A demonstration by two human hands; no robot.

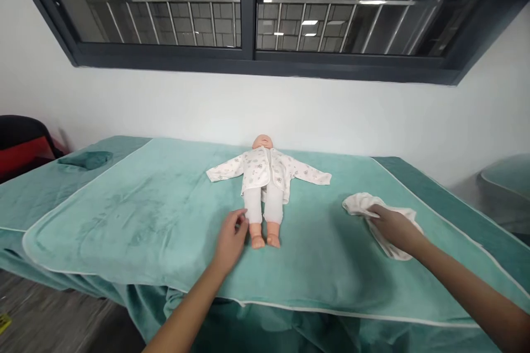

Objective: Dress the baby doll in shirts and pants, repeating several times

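A baby doll (pixel 263 142) lies on its back, legs toward me. It wears a white printed jacket (pixel 256 170), open at the front with sleeves spread wide, and white trousers (pixel 273 205); its feet are bare. Beside the doll's lower leg is my left hand (pixel 232 237), its fingers loosely curled with a gap between thumb and forefinger. The fingertips are at the trouser leg's edge, and I cannot tell whether they touch it. Off to the right, my right hand (pixel 393 226) is closed on a crumpled white cloth (pixel 362 202) resting on the bed cover.
A light green padded cover (pixel 136 204) with pale piping spreads over the bed. At the far left are a dark green pillow-like hollow (pixel 86 160) and a red and black item (pixel 25 146). The wall (pixel 186 102) and a barred window (pixel 248 58) stand behind.
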